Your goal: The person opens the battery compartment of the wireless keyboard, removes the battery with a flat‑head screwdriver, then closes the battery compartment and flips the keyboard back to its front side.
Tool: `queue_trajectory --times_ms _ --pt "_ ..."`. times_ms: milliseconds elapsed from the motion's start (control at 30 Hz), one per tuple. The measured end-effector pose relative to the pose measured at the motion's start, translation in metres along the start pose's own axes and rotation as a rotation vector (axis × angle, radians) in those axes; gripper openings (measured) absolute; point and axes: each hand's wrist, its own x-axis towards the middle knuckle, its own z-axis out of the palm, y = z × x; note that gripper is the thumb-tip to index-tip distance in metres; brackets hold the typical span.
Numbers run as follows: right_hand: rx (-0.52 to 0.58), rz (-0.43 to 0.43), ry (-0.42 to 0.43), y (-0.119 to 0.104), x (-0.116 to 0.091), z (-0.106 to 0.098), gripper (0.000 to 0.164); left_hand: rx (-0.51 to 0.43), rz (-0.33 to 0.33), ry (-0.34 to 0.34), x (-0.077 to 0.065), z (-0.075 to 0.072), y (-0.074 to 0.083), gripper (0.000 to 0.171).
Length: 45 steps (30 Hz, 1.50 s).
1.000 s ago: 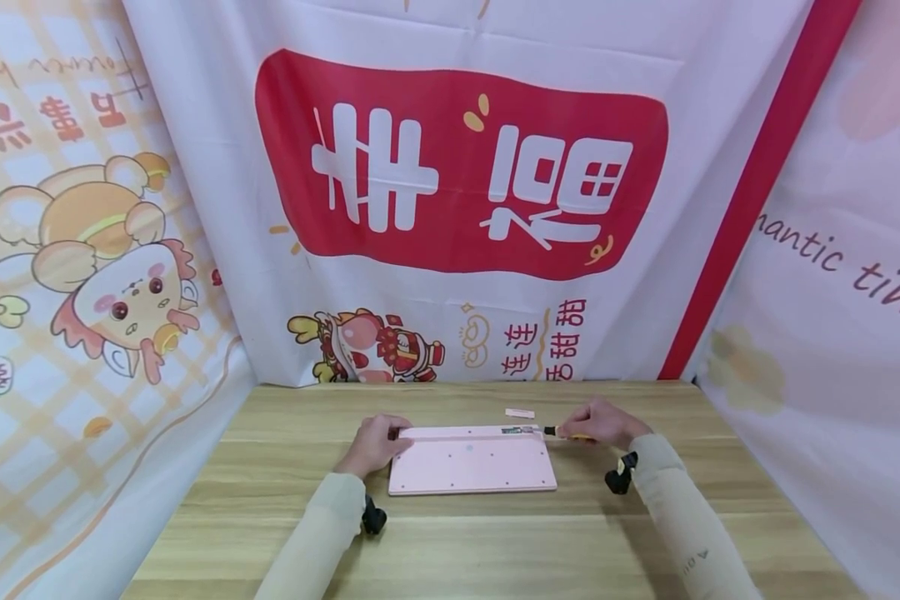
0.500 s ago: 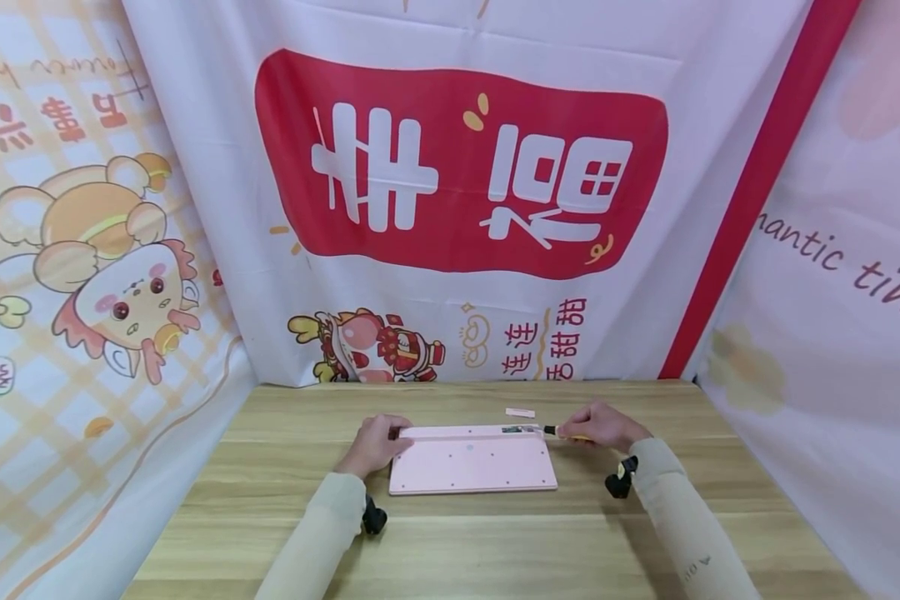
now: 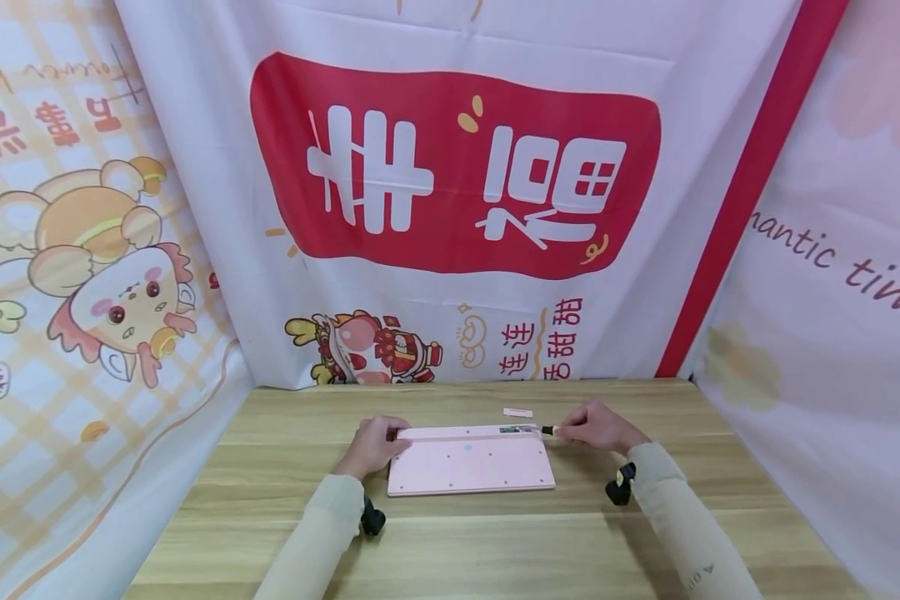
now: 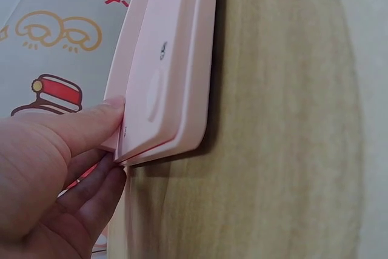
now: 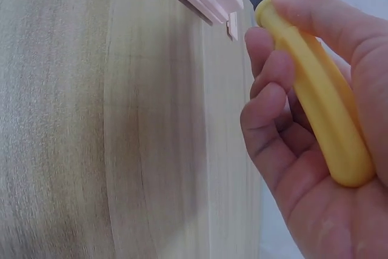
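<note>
A pink keyboard (image 3: 471, 468) lies face down on the wooden table, small screws dotted over its underside. At its far left corner my left hand (image 3: 373, 443) pinches the edge, thumb (image 4: 100, 122) on top and fingertips below. My right hand (image 3: 602, 427) grips a screwdriver (image 5: 315, 98) with a yellow handle and black collar. Its shaft points left into the uncovered compartment (image 3: 510, 430) at the keyboard's far right corner, where green and metal parts show. The tip is too small to make out. Beyond that corner lies a small pink cover (image 3: 517, 412).
The wooden table (image 3: 450, 550) extends on all sides of the keyboard. Printed cloth (image 3: 457, 325) hangs along the table's far edge, with more cloth at the left and right sides. A black camera sits on each wrist.
The whole head view has shifted slightly. My right hand has turned a little round the screwdriver, so less of the yellow handle shows. The left hand and keyboard hold still.
</note>
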Motion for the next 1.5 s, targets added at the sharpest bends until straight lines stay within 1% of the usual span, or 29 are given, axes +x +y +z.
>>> queue_trajectory --times_ms 267,500,733,967,1100,1167,1300,1433,1500 --pt "-0.055 -0.058 0.020 0.001 0.000 0.001 0.031 0.011 -0.009 0.005 -0.001 0.001 0.001 0.018" --pt "-0.089 -0.077 0.047 -0.001 0.000 0.001 0.022 0.009 0.007 0.007 -0.002 0.000 0.001 0.019" --pt "-0.095 -0.096 0.051 -0.002 -0.001 0.001 0.020 0.002 0.009 0.009 -0.003 0.000 0.001 0.017" --pt "-0.063 -0.079 0.015 -0.002 -0.003 0.001 0.026 0.004 0.028 0.013 -0.003 0.001 0.001 0.015" --pt "-0.042 -0.077 0.002 -0.002 -0.003 0.001 0.029 0.005 0.021 0.008 -0.002 0.001 0.000 0.017" --pt "-0.036 -0.072 0.006 -0.001 -0.004 0.000 0.028 0.004 0.015 0.004 -0.002 0.001 0.000 0.018" --pt "-0.064 -0.038 0.047 0.002 -0.006 -0.003 0.027 0.002 0.016 0.006 -0.002 0.001 0.000 0.019" --pt "-0.090 0.031 0.109 0.007 -0.011 -0.009 0.027 0.001 0.017 0.010 -0.002 0.001 0.000 0.017" --pt "-0.103 0.044 0.141 0.012 -0.015 -0.014 0.025 0.000 0.014 0.007 -0.002 0.000 0.001 0.017"
